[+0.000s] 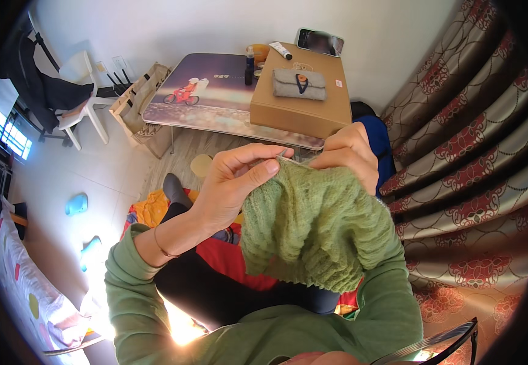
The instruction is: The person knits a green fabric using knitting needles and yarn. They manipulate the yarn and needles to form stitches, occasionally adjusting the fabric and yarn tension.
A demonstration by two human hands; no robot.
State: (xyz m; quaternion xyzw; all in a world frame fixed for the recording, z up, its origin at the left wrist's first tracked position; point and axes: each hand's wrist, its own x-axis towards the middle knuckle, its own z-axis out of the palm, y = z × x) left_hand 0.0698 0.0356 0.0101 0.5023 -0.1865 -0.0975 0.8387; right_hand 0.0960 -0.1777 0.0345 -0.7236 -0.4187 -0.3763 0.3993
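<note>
A green knitted piece [309, 223] hangs in loose folds from between my two hands, above my lap. My left hand [241, 178] pinches its upper left edge between thumb and forefinger. Between the hands a thin knitting needle [290, 159] runs along the top edge, with its tip by my left fingertips. My right hand [350, 153] is curled over the upper right edge of the knitting, and its fingers hide most of what they grip there. The lower border of the piece falls free and looks slightly ruffled.
Ahead stands a low folding table [209, 98] with a cardboard box [300, 109] on it. A grey felt pouch [299, 84], a white tube [281, 50] and a propped phone [320, 42] are on the box. Patterned curtains [469, 150] hang at right. Blue slippers [77, 204] lie on the floor at left.
</note>
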